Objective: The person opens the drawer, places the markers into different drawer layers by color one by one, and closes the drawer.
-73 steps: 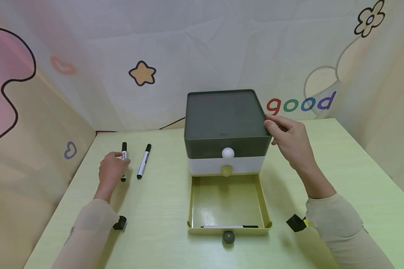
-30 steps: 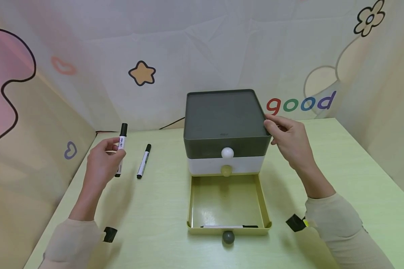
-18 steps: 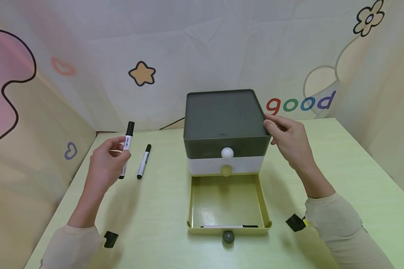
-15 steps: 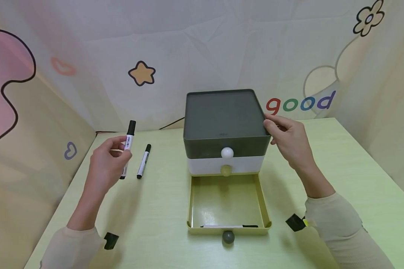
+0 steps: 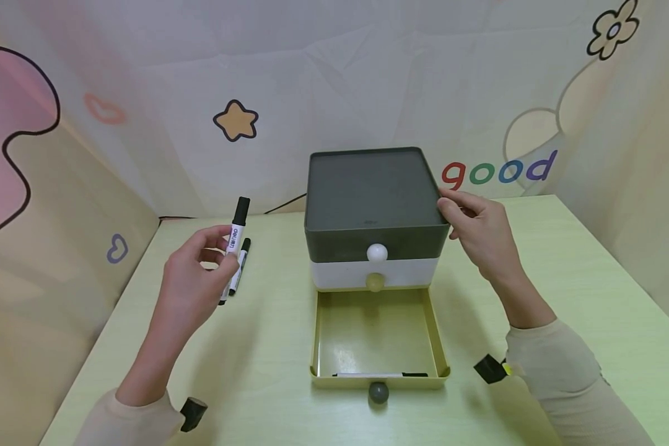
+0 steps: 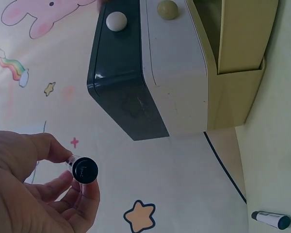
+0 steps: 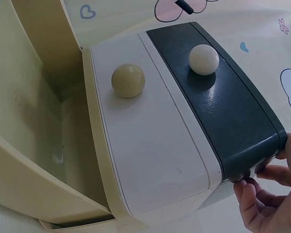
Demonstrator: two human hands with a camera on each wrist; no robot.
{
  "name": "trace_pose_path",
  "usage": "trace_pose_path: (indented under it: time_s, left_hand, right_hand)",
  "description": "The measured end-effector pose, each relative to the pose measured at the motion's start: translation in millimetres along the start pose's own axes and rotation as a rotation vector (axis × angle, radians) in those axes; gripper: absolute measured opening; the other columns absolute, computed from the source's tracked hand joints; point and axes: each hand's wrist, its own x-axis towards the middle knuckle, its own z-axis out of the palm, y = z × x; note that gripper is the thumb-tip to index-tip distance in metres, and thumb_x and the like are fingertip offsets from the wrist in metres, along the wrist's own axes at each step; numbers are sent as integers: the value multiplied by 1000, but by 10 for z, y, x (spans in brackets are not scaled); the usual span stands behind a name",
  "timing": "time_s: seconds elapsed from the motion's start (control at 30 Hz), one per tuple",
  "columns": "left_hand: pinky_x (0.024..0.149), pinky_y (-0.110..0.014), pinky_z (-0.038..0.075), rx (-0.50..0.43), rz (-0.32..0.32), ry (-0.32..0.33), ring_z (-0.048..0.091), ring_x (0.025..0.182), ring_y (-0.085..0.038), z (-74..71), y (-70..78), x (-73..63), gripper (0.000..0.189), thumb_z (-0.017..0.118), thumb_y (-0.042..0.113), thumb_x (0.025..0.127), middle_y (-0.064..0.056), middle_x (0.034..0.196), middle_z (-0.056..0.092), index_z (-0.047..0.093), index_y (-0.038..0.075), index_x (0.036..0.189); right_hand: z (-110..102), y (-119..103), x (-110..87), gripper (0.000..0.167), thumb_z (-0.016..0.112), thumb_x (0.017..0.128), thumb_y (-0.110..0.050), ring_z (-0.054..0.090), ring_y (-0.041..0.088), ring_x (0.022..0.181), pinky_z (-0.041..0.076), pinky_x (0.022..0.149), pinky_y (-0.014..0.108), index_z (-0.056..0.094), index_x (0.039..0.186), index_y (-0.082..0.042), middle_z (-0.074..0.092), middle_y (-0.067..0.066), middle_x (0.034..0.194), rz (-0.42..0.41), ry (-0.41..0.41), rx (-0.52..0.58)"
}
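A white marker with a black cap (image 5: 236, 232) is pinched between the thumb and fingers of my left hand (image 5: 192, 272), held upright with a slight tilt above the table. In the left wrist view its round black end (image 6: 86, 170) faces the camera. My right hand (image 5: 482, 232) grips the right edge of the small drawer box (image 5: 376, 192), its fingertips curled at the dark top tier. The lowest, yellow drawer (image 5: 368, 334) is pulled out. Another marker (image 5: 380, 375) lies inside along its front wall.
A second marker (image 5: 240, 272) lies on the table (image 5: 273, 371), partly hidden behind the held one. White, yellow and dark round knobs mark the drawer fronts. A printed cloth (image 5: 312, 80) stands behind the table, with a thin black cable (image 5: 284, 204) along it.
My left hand has picked the marker up from the table and carried it to the right, in front of the lying marker. My right hand and the drawer box stay in place.
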Motion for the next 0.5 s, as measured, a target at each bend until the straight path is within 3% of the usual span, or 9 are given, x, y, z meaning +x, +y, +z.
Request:
trace_pose_path:
  time_s: [0.5]
  left_hand:
    - [80,-24,52,-42,111,-74,61,95,-17,213,303,-195,39,63,3,95,-7,110,63,65,9,133]
  right_hand:
    - [-1,7,4,40,58,106,-27,57,19,77,48,60,17,63,142,-9,66,13,121,-1,5,-13]
